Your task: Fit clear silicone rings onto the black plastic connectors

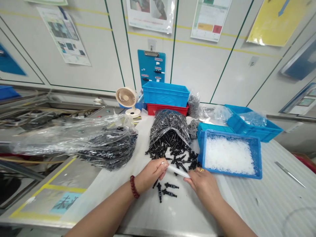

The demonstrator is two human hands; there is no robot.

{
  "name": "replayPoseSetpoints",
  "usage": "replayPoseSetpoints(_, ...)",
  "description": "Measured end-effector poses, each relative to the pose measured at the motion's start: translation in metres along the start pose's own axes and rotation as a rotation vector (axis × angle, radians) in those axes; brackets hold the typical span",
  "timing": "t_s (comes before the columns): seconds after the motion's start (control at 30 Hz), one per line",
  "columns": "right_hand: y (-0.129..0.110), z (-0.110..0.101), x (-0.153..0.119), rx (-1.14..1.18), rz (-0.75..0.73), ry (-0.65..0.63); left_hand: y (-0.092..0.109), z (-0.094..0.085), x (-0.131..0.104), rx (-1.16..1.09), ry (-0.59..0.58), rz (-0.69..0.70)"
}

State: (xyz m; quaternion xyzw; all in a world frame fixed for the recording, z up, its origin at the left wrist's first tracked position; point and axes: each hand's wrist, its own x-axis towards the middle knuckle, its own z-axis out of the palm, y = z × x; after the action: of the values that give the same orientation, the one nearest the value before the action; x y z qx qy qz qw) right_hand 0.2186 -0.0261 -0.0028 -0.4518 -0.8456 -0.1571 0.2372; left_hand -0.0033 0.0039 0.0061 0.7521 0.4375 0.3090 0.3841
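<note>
My right hand (203, 184) is wrapped round a white rod (179, 171), which slants up to the left. Its far end meets the fingertips of my left hand (156, 171), closed in a pinch; what lies inside those fingers is hidden. Just below, a slim black piece pokes out beside my left hand. Several black plastic fittings (170, 193) with pale rings lie on the table in front of my hands. Behind them, a heap of similar black fittings (172, 141) spills from an open clear plastic bag (170, 118).
To the right, a blue bin (258, 154) holds many small white translucent rings (228, 154). Tweezers (290, 173) lie further right. A bulging plastic bag of black parts (111, 144) sits on the left. At the back stand a fan (126, 97), a blue crate (166, 94) and a red crate (153, 109).
</note>
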Motion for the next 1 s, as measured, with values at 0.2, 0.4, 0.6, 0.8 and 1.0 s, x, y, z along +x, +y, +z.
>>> replayPoseSetpoints(0.2,-0.008,0.002,0.002,0.089,-0.033,-0.080,0.009,0.012,0.000,0.214,-0.081,0.142)
replayPoseSetpoints(0.4,-0.002,0.004,0.004,0.039,-0.094,-0.051,0.010,-0.005,0.000,0.157,-0.013,0.092)
replayPoseSetpoints(0.6,0.007,-0.001,0.002,0.096,-0.004,-0.022,0.001,-0.015,0.000,0.559,-0.014,0.002)
replayPoseSetpoints(0.8,0.005,-0.002,0.002,0.113,0.036,-0.065,-0.003,-0.007,-0.004,0.744,-0.091,-0.167)
replayPoseSetpoints(1.0,-0.001,-0.002,0.003,0.180,0.080,-0.107,0.003,-0.009,-0.010,0.792,-0.154,-0.177)
